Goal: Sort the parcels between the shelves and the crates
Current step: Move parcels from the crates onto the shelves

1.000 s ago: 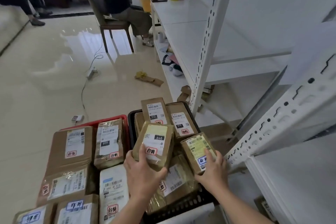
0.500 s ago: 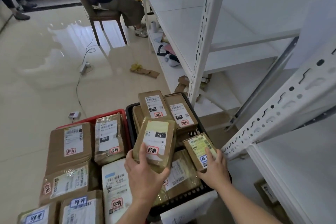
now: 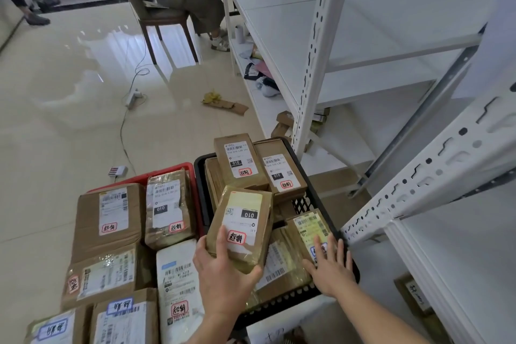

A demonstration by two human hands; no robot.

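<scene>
Brown parcel (image 3: 240, 227) is sitting tilted in the left hand (image 3: 223, 279), thumb on its label and fingers (image 3: 255, 271) curling under its near edge, above the black crate (image 3: 305, 200). Right hand (image 3: 329, 268) is lying flat, fingers straight, on a small parcel (image 3: 308, 227) inside that crate. Red crate (image 3: 167, 172) is standing just beside it, packed with parcels. White shelves (image 3: 312, 45) are standing to the right.
</scene>
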